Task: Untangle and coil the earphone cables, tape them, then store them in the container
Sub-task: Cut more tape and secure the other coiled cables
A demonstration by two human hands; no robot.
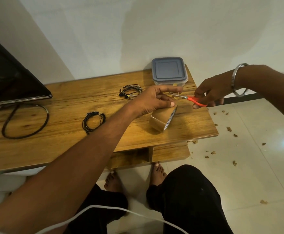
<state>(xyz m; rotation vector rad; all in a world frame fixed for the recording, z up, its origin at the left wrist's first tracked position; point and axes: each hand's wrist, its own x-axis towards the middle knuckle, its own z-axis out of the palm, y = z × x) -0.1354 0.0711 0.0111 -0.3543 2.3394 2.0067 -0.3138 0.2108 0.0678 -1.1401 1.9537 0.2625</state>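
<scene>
A brown tape roll (161, 119) stands on edge on the wooden table (67, 144). My left hand (152, 100) holds the roll from above and stretches a strip of tape (174, 96) out between its fingers. My right hand (210, 93) grips orange-handled scissors (194, 99), whose blades meet the strip. Two coiled black earphone cables lie on the table: one (130, 90) far behind my left hand, one (93, 121) nearer on the left. A clear container with a grey lid (169, 70), shut, stands at the table's far right corner.
A dark screen (11, 76) leans at the table's left end, with a thick black cable loop (25, 121) in front of it. Brown scraps (229, 128) litter the tiled floor on the right. A white cord (104, 209) crosses my lap.
</scene>
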